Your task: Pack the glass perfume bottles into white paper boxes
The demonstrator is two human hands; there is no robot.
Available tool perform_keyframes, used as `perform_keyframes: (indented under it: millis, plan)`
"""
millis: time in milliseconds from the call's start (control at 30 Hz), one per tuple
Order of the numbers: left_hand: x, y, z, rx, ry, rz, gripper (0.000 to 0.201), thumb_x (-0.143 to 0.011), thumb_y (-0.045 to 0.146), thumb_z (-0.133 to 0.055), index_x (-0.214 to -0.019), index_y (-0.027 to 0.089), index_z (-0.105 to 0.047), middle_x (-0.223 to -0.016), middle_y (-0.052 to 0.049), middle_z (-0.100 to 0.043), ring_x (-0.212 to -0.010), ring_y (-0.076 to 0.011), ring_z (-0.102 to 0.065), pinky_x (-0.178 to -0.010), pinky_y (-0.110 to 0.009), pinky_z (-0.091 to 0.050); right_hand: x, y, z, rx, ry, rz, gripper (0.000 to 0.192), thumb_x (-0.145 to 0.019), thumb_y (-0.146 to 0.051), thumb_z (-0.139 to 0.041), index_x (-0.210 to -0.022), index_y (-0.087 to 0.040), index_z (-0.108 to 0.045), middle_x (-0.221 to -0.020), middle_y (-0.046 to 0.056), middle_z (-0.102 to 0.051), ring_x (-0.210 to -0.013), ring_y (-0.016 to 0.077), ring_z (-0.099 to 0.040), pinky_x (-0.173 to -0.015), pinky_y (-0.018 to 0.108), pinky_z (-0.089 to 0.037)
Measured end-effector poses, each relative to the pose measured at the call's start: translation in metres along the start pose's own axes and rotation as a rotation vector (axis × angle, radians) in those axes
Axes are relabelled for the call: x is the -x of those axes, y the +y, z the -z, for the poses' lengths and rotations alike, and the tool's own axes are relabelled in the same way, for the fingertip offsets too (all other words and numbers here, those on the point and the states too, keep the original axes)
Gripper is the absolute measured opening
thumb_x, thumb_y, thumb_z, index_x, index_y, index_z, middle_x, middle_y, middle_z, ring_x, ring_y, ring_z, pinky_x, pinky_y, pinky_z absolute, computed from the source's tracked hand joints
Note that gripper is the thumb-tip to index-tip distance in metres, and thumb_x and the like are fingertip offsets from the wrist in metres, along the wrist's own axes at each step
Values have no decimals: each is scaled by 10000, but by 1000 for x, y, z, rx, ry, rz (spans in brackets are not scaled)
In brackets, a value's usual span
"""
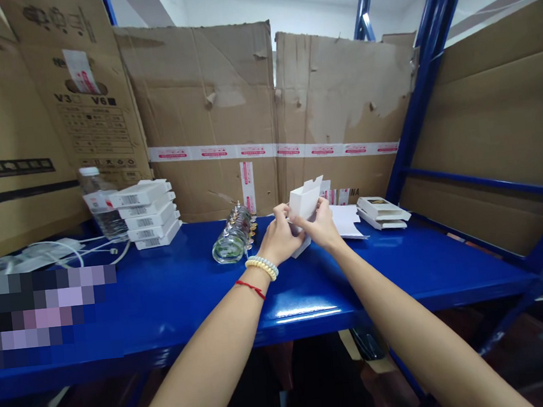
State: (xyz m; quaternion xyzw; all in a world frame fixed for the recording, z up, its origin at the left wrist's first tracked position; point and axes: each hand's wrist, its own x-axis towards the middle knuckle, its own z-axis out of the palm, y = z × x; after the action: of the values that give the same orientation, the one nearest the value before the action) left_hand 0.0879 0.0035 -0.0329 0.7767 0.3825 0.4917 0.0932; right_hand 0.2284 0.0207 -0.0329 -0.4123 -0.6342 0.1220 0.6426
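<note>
Between my two hands is a small white cardboard box [306,200], held upright above the blue shelf with its top flaps standing up. My left hand [281,233] grips its left side, fingers bent round it; bracelets circle that wrist. My right hand [320,224] is closed on the box's right and near side. Flat white card [347,220] lies on the shelf just behind my right hand. Left of my left hand stands a row of clear glass bottles [231,242] with metal fittings on top. What is inside the box is hidden.
A stack of closed white boxes [148,215] stands at the left beside a plastic water bottle [101,204] and white cables [59,249]. More white boxes [382,211] lie at the right. Large cardboard sheets [203,95] wall the back of the blue shelf [190,307].
</note>
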Motion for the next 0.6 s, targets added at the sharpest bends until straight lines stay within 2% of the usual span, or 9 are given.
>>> perform_keyframes:
  millis: [67, 133, 167, 233, 367, 500, 600]
  plan:
    - [-1, 0, 1, 3, -5, -15, 611, -719, 254, -649, -1196, 207, -269, -1114, -133, -630, -973, -264, -655, -829, -386, -491, 0, -4, 2, 38, 68, -8, 852, -589, -494, -764, -1274, -210, -343, -1286, 175, -460, -1262, 350, -398, -1039, 577, -314]
    - [-1, 0, 2, -16, -23, -25, 661, -728, 266, -646, -1249, 204, -243, -1112, -132, -636, -962, -264, -657, -824, -385, -489, 1, -11, 6, 29, 111, 71, 909, -623, -483, -741, -1358, -227, -272, -1367, 178, -402, -1293, 332, -381, -1052, 558, -313]
    - [-1, 1, 3, -32, -34, -26, 677, -731, 272, -645, -1265, 200, -235, -1095, -129, -641, -944, -266, -659, -811, -383, -490, 1, -13, 8, 27, 114, 130, 900, -645, -469, -726, -1380, -246, -258, -1399, 169, -377, -1301, 322, -378, -1048, 546, -325]
    - [-1, 2, 3, -65, -47, -23, 690, -735, 280, -639, -1283, 189, -229, -1071, -130, -645, -910, -269, -662, -786, -379, -490, 1, -17, 11, 55, 88, 235, 793, -679, -434, -695, -1363, -277, -326, -1413, 140, -377, -1303, 315, -382, -1028, 530, -355]
    - [-1, 2, 4, -107, -40, -23, 677, -746, 284, -622, -1291, 176, -235, -1049, -131, -644, -877, -268, -662, -750, -365, -488, 1, -18, 14, 163, 29, 330, 401, -698, -354, -648, -1079, -250, -580, -1264, 117, -497, -1231, 318, -443, -1005, 516, -377]
    - [-2, 0, 4, -141, -43, -14, 605, -751, 305, -617, -1252, 191, -299, -976, -93, -646, -841, -258, -656, -715, -342, -482, 0, -16, 14, 211, 31, 338, 155, -692, -289, -610, -837, -233, -604, -1073, 89, -575, -1083, 288, -519, -964, 488, -399]
    - [-3, 0, 4, -146, -40, -6, 491, -741, 305, -623, -1154, 203, -378, -924, -72, -641, -841, -253, -651, -721, -332, -476, -1, -16, 13, 219, -28, 331, 72, -704, -287, -591, -746, -230, -578, -890, 64, -610, -940, 263, -545, -903, 459, -414]
